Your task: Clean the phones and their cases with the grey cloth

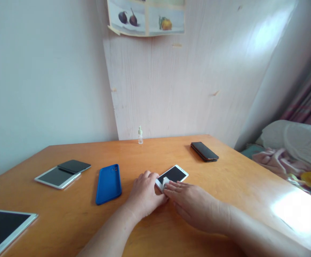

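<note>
A white smartphone [174,174] with a dark screen lies face up on the wooden table, tilted toward the upper right. My left hand [146,192] grips its near left end, with the thumb along the lower edge and the fingers at the left side. Under the fingertips of my right hand [190,201], a small white wipe or tissue [165,181] is pressed against the near part of the screen. The right fingers lie nearly flat together over it, and part of the wipe is hidden. Left of my left hand rests a blue phone case [109,185].
A small clear spray bottle [140,137] stands near the table's back edge. At the back right lies a black phone [204,151]. On the left, a dark flat device [74,166] overlaps a white tablet [54,178]; a larger white tablet [5,228] sits nearer. Bedding [291,146] is beyond the right edge.
</note>
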`<state>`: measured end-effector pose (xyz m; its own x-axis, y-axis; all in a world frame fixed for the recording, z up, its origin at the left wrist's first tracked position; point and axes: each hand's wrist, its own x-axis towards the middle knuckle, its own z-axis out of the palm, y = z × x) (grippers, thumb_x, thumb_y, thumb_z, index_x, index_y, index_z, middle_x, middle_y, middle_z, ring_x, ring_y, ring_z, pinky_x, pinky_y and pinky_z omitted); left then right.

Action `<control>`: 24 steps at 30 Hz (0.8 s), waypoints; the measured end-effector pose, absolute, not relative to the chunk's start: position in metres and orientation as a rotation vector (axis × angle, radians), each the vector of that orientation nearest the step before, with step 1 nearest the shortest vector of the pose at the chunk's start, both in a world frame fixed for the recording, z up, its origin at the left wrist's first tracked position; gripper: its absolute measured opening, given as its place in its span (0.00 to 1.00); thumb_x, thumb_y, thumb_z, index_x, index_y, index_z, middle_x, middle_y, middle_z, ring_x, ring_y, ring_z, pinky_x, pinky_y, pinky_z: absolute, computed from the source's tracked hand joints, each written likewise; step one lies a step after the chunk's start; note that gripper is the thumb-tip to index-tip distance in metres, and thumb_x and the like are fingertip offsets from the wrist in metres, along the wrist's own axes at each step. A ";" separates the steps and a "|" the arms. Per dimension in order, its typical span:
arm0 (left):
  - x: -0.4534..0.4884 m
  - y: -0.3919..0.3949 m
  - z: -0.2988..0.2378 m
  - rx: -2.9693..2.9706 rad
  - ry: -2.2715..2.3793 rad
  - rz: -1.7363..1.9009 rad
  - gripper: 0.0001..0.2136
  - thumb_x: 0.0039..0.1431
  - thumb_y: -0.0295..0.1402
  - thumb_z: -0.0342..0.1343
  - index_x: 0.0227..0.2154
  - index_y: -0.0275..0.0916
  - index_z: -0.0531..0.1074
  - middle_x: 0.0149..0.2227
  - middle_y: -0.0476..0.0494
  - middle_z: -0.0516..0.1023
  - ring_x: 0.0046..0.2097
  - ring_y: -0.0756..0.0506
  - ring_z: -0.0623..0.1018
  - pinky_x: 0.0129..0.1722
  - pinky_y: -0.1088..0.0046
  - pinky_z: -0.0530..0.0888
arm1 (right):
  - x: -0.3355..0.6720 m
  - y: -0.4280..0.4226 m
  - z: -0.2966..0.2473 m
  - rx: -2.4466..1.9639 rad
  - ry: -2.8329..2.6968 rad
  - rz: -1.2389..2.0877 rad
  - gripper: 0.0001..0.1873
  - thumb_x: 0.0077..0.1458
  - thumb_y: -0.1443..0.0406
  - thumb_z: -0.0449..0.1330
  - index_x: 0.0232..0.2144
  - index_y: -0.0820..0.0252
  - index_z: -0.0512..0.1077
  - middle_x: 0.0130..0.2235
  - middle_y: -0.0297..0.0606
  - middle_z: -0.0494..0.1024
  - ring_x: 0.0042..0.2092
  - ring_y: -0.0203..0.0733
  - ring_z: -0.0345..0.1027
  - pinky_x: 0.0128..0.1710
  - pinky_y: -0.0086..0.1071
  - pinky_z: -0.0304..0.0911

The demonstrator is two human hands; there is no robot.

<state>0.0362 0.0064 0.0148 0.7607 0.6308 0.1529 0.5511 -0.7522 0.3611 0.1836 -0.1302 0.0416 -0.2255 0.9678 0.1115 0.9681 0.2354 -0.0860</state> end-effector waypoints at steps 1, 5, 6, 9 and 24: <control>0.036 0.006 0.015 2.662 0.913 0.377 0.19 0.50 0.47 0.61 0.44 0.45 0.71 0.44 0.42 0.73 0.49 0.38 0.73 0.48 0.65 0.68 | 0.187 -0.129 0.041 -1.891 -2.329 -0.007 0.22 0.59 0.70 0.48 0.54 0.59 0.69 0.57 0.43 0.72 0.59 0.45 0.65 0.62 0.39 0.55; 0.036 0.008 0.016 2.651 0.890 0.352 0.23 0.46 0.46 0.63 0.46 0.46 0.71 0.46 0.42 0.72 0.51 0.38 0.72 0.47 0.65 0.68 | 0.208 -0.121 0.037 -2.238 -2.141 -0.154 0.21 0.58 0.72 0.49 0.52 0.64 0.71 0.56 0.51 0.73 0.58 0.53 0.65 0.60 0.47 0.55; 0.036 0.008 0.016 2.651 0.888 0.351 0.23 0.46 0.46 0.63 0.46 0.46 0.70 0.46 0.42 0.72 0.51 0.38 0.72 0.47 0.65 0.68 | 0.210 -0.120 0.036 -2.288 -2.107 -0.178 0.20 0.58 0.72 0.48 0.50 0.65 0.71 0.55 0.53 0.73 0.58 0.54 0.65 0.60 0.48 0.55; 0.036 0.009 0.014 2.660 0.885 0.376 0.23 0.47 0.47 0.62 0.46 0.45 0.70 0.46 0.42 0.72 0.51 0.38 0.72 0.48 0.65 0.68 | 0.201 -0.121 0.039 -2.167 -2.136 -0.089 0.18 0.63 0.67 0.47 0.50 0.64 0.71 0.55 0.51 0.73 0.58 0.51 0.65 0.61 0.45 0.55; 0.038 0.011 0.003 2.630 0.914 0.482 0.35 0.46 0.45 0.61 0.56 0.39 0.60 0.52 0.35 0.73 0.54 0.36 0.72 0.52 0.61 0.67 | 0.199 -0.109 0.033 -1.953 -2.138 0.173 0.24 0.69 0.58 0.41 0.61 0.55 0.63 0.65 0.45 0.62 0.68 0.49 0.48 0.66 0.55 0.38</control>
